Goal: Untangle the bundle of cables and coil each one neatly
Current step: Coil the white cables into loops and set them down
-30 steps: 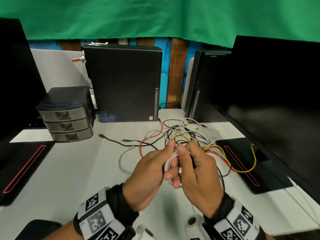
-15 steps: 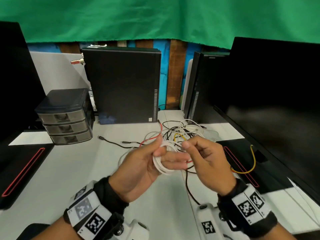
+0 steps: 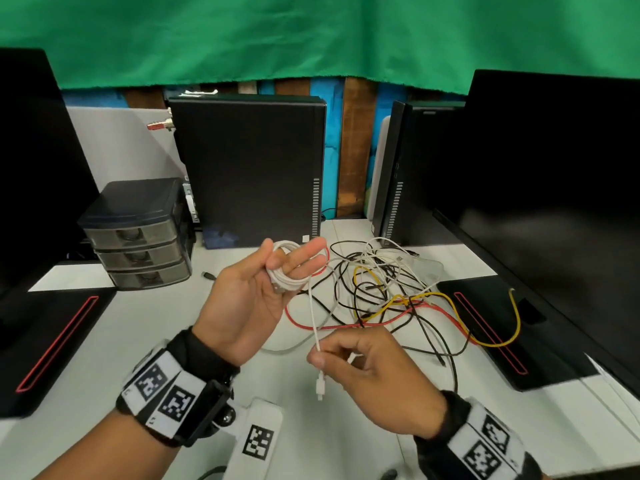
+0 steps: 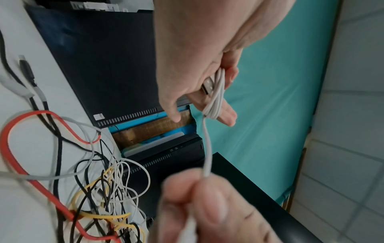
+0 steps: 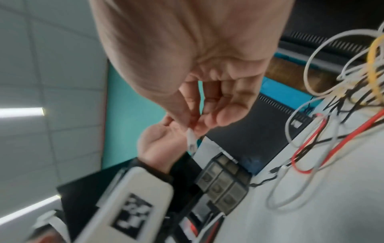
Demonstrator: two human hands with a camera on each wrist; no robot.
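My left hand [image 3: 277,271] is raised above the table and holds a small coil of white cable [image 3: 289,280] looped round its fingers; its USB plug [image 4: 207,85] lies against the palm. A straight run of the same white cable [image 4: 206,148] hangs down to my right hand [image 3: 323,356], which pinches it between thumb and forefinger just above the small white end plug [image 3: 320,386]. Behind the hands, on the white table [image 3: 104,341], lies the tangled bundle [image 3: 381,289] of red, yellow, black and white cables.
Two black computer cases [image 3: 249,168] [image 3: 415,168] stand at the back. A grey drawer unit [image 3: 138,233] sits at the left. A large black monitor [image 3: 554,202] fills the right side, another one [image 3: 31,168] the left, each on a black base with red trim.
The hands have parted: my left hand rose with the white coil, my right hand slid down the free end to near its plug. The camera view tilted down.
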